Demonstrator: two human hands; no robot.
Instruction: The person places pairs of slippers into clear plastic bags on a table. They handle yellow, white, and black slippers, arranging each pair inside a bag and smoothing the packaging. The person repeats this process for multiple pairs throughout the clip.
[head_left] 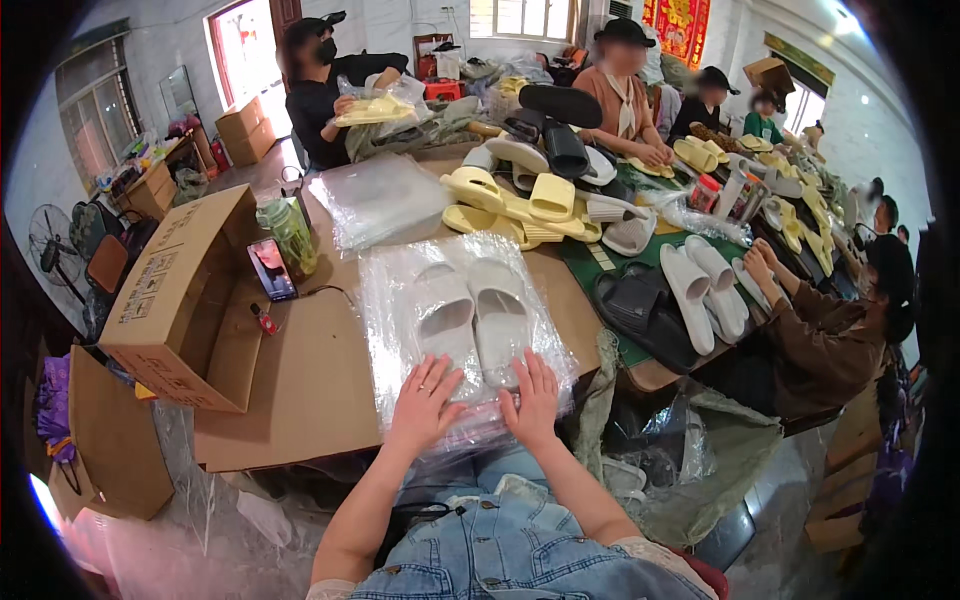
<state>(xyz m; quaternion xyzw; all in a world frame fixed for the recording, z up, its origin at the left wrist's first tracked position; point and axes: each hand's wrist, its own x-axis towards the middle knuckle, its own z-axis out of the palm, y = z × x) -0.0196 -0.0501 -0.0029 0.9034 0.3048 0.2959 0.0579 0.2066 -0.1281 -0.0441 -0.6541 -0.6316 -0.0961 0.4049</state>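
Observation:
A pair of light grey slide sandals (447, 322) lies side by side in a clear plastic bag (390, 290) on the cardboard-covered table. My left hand (425, 398) rests flat on the bag at the near end of the left slide, fingers stretched out. At the near end of the right slide, my right hand (532, 400) presses down with its fingers spread. Neither hand grips anything. More flat clear bags appear to lie under the filled one, and a stack of clear bags (385, 200) sits just beyond it.
To the left stand an open cardboard box (185, 300), a phone (270, 268) and a green-filled jar (288, 235). Yellow slides (520, 205) are heaped beyond the bags. Black slides (645, 315) and white slides (705, 285) lie to the right. Several people work around the table.

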